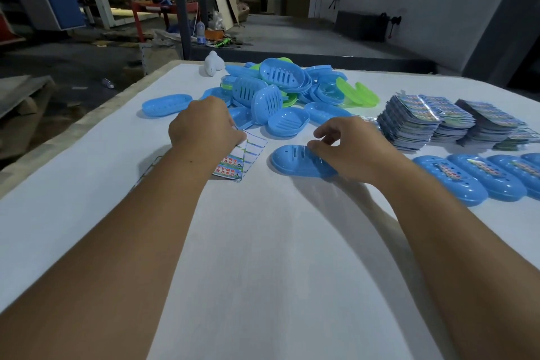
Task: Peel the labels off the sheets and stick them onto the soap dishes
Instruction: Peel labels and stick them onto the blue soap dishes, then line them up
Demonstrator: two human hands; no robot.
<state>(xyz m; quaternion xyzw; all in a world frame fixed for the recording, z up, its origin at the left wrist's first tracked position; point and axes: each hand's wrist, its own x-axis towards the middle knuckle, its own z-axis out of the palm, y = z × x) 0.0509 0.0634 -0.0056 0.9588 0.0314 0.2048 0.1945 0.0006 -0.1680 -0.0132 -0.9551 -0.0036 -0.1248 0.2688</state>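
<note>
A blue soap dish (295,162) lies upside down on the white table (263,257), just right of centre. My right hand (347,146) rests on its right end, fingers bent and touching its top. A label sheet (241,159) with a few printed labels left at its near end lies to the left. My left hand (204,128) presses down on the far end of that sheet with closed fingers. Whether a peeled label sits under my right fingers is hidden.
A heap of blue and green soap dishes (280,90) fills the far middle; one lone blue dish (166,104) lies left of it. Stacks of label sheets (432,123) stand at right. Labelled dishes (479,178) line the right edge. A white object (213,63) sits at the far edge.
</note>
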